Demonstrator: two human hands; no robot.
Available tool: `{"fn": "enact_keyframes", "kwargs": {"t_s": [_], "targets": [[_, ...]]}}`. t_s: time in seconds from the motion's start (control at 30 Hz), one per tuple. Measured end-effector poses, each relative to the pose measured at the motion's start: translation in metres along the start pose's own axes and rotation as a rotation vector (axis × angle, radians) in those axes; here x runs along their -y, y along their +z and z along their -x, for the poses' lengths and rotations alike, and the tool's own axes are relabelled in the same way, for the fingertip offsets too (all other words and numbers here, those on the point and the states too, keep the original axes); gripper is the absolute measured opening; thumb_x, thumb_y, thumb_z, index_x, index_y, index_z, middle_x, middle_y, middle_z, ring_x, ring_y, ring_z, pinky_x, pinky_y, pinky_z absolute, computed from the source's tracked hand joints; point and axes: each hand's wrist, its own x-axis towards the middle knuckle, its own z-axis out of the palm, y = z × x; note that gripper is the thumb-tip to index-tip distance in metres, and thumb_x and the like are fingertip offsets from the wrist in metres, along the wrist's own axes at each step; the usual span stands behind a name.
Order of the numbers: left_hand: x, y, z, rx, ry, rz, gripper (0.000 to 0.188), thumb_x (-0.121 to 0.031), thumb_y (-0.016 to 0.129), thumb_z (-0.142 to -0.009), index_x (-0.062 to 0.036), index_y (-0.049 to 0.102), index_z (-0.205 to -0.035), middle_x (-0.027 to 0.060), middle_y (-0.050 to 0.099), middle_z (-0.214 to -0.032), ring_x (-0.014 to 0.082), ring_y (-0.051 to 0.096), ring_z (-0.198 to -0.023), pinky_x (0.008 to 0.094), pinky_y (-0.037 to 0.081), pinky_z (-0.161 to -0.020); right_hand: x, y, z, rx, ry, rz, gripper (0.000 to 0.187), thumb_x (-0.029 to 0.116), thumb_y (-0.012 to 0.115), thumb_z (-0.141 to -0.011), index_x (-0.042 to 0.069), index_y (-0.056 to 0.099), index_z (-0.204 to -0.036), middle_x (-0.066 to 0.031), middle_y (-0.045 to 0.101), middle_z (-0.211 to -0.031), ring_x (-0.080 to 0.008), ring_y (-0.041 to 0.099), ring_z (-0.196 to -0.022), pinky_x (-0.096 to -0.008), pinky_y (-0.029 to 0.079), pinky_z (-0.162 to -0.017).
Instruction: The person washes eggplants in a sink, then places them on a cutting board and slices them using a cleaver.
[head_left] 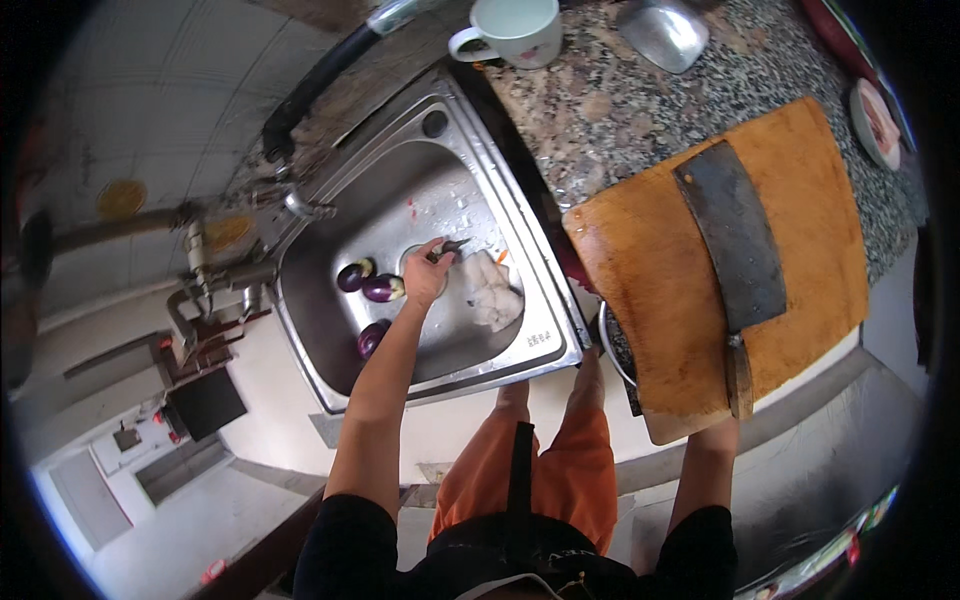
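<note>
My left hand (428,272) reaches down into the steel sink (340,300), its fingers closed by the drain. A small dark piece shows at the fingertips; its kind is unclear. Left of this hand lie purple eggplants (383,289) with pale ends, and another purple one (373,338) sits nearer me. To its right is a crumpled, whitish, translucent heap (490,295), perhaps a plastic bag. My right forearm (712,460) runs up to the near edge of a wooden cutting board (640,260), which hides the fingers. A dark cleaver (735,240) lies on the board, handle toward me.
A faucet (305,205) reaches over the sink's left side. On the speckled counter stand a white cup (520,35), a metal scoop-like dish (668,35) and a bowl with pale pink contents (878,125). A round metal-rimmed vessel (612,345) shows partly under the board's left edge.
</note>
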Motion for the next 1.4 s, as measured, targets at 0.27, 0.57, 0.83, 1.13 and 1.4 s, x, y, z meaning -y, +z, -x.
{"fn": "enact_keyframes", "kwargs": {"t_s": [0.27, 0.57, 0.83, 1.13, 1.4], "targets": [[-0.025, 0.013, -0.012, -0.013, 0.204, -0.36, 0.017, -0.02, 0.064, -0.07, -0.0076, 0.064, -0.082, 0.0119, 0.063, -0.082, 0.0303, 0.06, -0.076, 0.0388, 0.048, -0.068, 0.04, 0.012, 0.001, -0.05, -0.087, -0.071, 0.051, 0.01, 0.053, -0.082, 0.005, 0.034, -0.129, -0.0123, 0.054, -0.114, -0.0229, 0.055, -0.098, -0.0329, 0.046, -0.08], [-0.034, -0.057, 0.014, -0.163, 0.053, 0.45, 0.007, -0.008, 0.064, -0.077, -0.0015, 0.061, -0.079, 0.0034, 0.061, -0.073, 0.0092, 0.054, -0.062, 0.0233, 0.044, -0.056, 0.07, -0.067, 0.037, -0.286, -0.234, -0.293, 0.051, 0.0, 0.049, -0.079, 0.005, 0.034, -0.128, -0.0105, 0.054, -0.112, -0.0203, 0.055, -0.094, -0.0314, 0.048, -0.075], [-0.271, -0.075, 0.13, 0.165, 0.114, 0.988, 0.006, -0.013, 0.062, -0.082, -0.0093, 0.058, -0.085, -0.0023, 0.057, -0.074, 0.0054, 0.051, -0.06, 0.0195, 0.041, -0.047, -0.003, -0.187, 0.169, -0.61, -0.239, -0.425, 0.044, -0.005, 0.046, -0.075, 0.008, 0.041, -0.118, -0.0031, 0.056, -0.086, -0.0113, 0.052, -0.063, -0.0248, 0.043, -0.051], [-0.458, 0.049, 0.312, 0.921, 0.738, 0.739, 0.006, -0.007, 0.063, -0.079, -0.0037, 0.059, -0.082, 0.0068, 0.06, -0.085, 0.01, 0.056, -0.071, 0.0209, 0.046, -0.056, 0.029, -0.177, 0.296, -0.611, -0.167, -0.463, 0.043, -0.002, 0.048, -0.07, 0.006, 0.045, -0.112, 0.0002, 0.054, -0.076, -0.0074, 0.045, -0.052, -0.0198, 0.034, -0.041], [-0.453, 0.062, 0.345, 0.551, 1.452, 0.155, 0.059, -0.043, 0.068, -0.071, -0.0111, 0.05, -0.117, 0.017, 0.039, -0.129, 0.0382, 0.023, -0.125, 0.0453, 0.02, -0.103, 0.079, -0.102, 0.329, -0.488, -0.284, -0.584, 0.037, 0.001, 0.05, -0.071, 0.008, 0.046, -0.107, 0.0025, 0.049, -0.068, -0.0055, 0.042, -0.047, -0.0184, 0.03, -0.036]]}}
